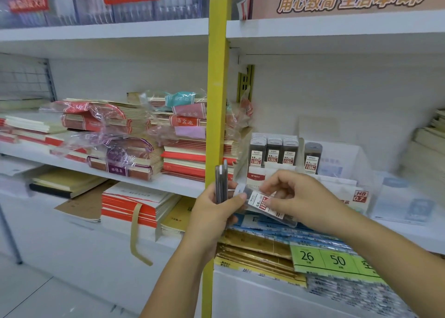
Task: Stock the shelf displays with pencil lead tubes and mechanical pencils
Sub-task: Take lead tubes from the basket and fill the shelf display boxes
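Holding two loads. Left hand [214, 211] grips a small stack of pencil lead tubes [221, 182], upright and edge-on to the camera, fingers curled round the lower half and thumb across the front. Right hand [296, 195] pinches a single lead tube [267, 205] between its fingertips. That tube lies tilted, label up, with its upper end by the left thumb and its lower end down toward the right wrist; cannot tell whether it touches the thumb. Just beyond the right hand's knuckles sits the display box [255, 176], with three rows of stocked tubes [273, 152] standing upright in it. One 0.7 tube [312, 158] stands alone to their right. An HB 0.7 tag [360, 196] shows past the right wrist. Yellow shelf post [216, 101] runs up directly behind the left hand. Green price cards [322, 260] lie under the right forearm. Wrapped notebook stacks [134, 154] sit on the shelf well left of the left hand.
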The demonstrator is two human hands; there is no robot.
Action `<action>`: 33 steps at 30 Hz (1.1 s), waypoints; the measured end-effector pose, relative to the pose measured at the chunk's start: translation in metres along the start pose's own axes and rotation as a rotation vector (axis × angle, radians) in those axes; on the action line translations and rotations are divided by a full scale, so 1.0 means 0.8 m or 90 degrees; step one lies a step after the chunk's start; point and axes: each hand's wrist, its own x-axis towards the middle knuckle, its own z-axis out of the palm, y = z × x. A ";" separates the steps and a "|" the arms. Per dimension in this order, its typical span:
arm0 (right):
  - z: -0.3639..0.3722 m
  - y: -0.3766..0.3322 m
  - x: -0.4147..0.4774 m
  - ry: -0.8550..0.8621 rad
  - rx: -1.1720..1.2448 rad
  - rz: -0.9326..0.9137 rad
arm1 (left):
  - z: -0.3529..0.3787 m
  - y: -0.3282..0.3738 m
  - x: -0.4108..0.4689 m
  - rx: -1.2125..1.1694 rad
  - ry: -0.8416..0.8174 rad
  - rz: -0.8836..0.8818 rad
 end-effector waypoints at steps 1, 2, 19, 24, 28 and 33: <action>-0.006 -0.004 0.006 -0.008 0.006 -0.012 | -0.001 0.000 0.003 -0.017 0.006 0.008; -0.013 -0.007 0.013 0.006 0.011 -0.031 | -0.003 0.000 0.006 -0.033 0.014 0.016; -0.033 0.001 0.126 0.206 -0.295 -0.171 | -0.024 -0.023 0.027 0.074 -0.013 -0.005; -0.024 0.017 0.135 0.181 -0.408 -0.107 | -0.025 -0.022 0.022 0.096 -0.040 -0.013; -0.019 0.012 0.112 0.230 -0.379 -0.128 | -0.022 -0.015 0.015 0.105 -0.054 -0.007; 0.005 -0.010 0.041 0.100 -0.056 -0.134 | -0.009 -0.005 0.002 0.093 -0.063 0.025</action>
